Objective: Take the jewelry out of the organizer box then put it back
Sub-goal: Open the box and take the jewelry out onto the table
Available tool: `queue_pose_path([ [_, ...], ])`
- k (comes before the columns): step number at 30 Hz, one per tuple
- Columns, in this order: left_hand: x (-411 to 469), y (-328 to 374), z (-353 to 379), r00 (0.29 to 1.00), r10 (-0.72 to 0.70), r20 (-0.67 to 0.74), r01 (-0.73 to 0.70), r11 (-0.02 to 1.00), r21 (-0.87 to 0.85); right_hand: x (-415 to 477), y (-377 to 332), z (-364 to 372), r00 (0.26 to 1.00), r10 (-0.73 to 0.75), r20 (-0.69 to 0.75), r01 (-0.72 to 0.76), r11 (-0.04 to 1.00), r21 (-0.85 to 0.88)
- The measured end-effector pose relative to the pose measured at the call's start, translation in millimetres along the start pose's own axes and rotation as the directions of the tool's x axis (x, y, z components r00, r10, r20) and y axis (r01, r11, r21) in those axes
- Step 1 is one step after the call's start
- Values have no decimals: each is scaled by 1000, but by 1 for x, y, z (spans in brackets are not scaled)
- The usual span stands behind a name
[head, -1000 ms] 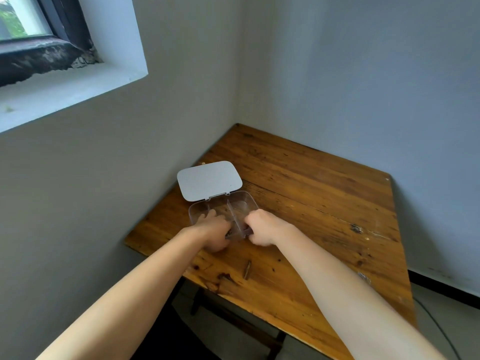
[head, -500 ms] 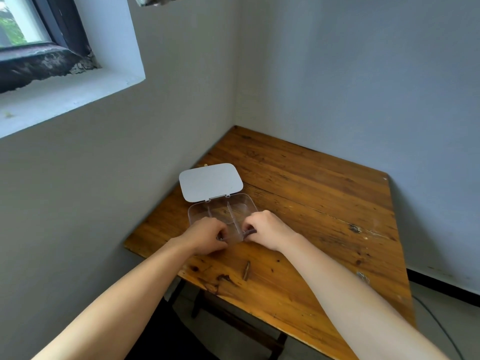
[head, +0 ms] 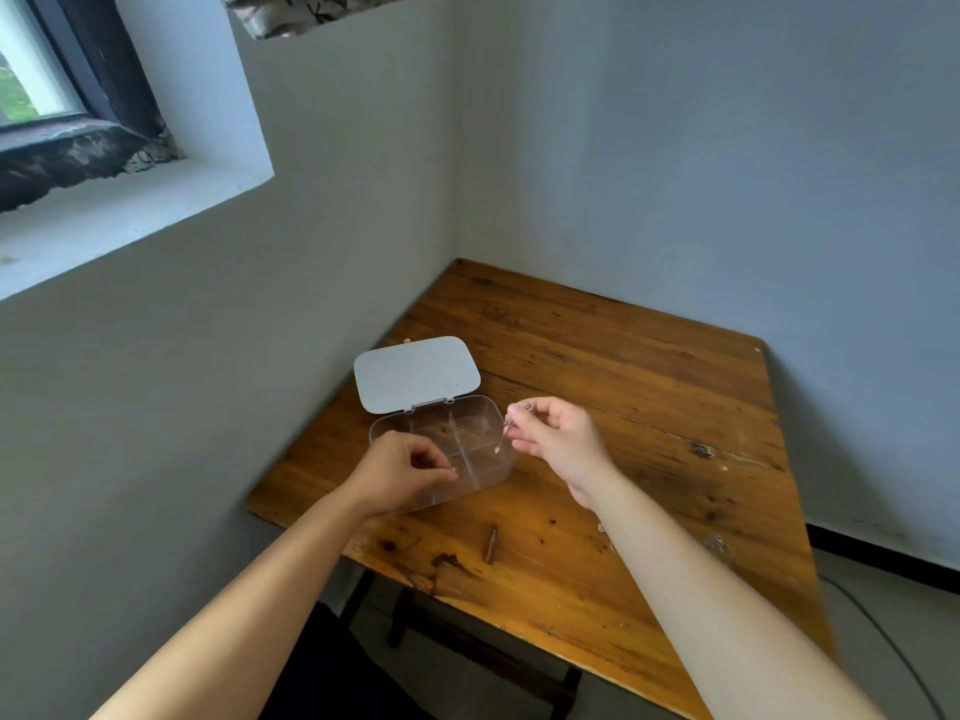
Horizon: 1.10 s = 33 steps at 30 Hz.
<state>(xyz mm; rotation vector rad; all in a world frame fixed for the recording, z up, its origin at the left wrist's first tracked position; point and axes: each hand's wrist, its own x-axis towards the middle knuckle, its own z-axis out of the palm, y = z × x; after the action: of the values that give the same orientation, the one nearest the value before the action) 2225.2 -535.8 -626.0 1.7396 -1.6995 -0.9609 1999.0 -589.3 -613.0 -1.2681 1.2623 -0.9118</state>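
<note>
The right hand (head: 558,439) is pinched shut on a thin chain (head: 505,433) that hangs straight down, its low end just over the box (head: 470,452)'s right side, so lowering or lifting is basically a vertical move. The left hand (head: 402,472) is closed at the near-left compartment, maybe pinching something tiny, hard to tell. The lid (head: 415,374) is flipped open behind.

right hand (head: 558,439): lifted off box (head: 467,459) front, now mid-frame pinching thin jewelry (head: 506,431) | left hand (head: 402,472): shifted slightly left
</note>
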Motion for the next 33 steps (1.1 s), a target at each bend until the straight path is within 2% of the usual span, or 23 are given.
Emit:
queue_pose_path([
  [4, -4, 23, -8, 988, 29, -154, -63, 974, -216, -9, -24, -22, 997, -23, -80, 37, 983, 181],
  [6, -5, 44, -10, 980, 58, -192, -125, 927, -355, -15, -36, -37, 993, -33, -114, 61, 967, 249],
  [11, -4, 93, 8, 982, 140, -124, -187, 743, -643, -30, -48, -82, 975, -23, -221, 102, 930, 353],
  [14, -1, 107, 37, 987, 148, -60, -146, 689, -709, -38, -35, -109, 957, 29, -290, 73, 940, 333],
  [17, 0, 107, 74, 990, 139, 11, -98, 748, -656, -42, -8, -132, 930, 112, -351, -1, 953, 302],
  [20, -2, 97, 111, 995, 58, 83, -1, 825, -565, -45, 21, -146, 906, 187, -380, -86, 960, 267],
  [24, -3, 70, 145, 993, -67, 92, 91, 952, -291, -46, 51, -153, 889, 256, -380, -202, 963, 176],
  [27, 0, 60, 149, 998, -1, 70, 1, 1000, -2, -44, 70, -155, 893, 266, -364, -294, 956, -21],
  [30, 1, 60, 149, 993, 80, 87, -91, 986, 138, -47, 72, -154, 901, 242, -359, -337, 912, -232],
  [33, 1, 56, 149, 985, 133, 107, -159, 945, 285, -50, 68, -153, 925, 163, -343, -308, 851, -425],
])
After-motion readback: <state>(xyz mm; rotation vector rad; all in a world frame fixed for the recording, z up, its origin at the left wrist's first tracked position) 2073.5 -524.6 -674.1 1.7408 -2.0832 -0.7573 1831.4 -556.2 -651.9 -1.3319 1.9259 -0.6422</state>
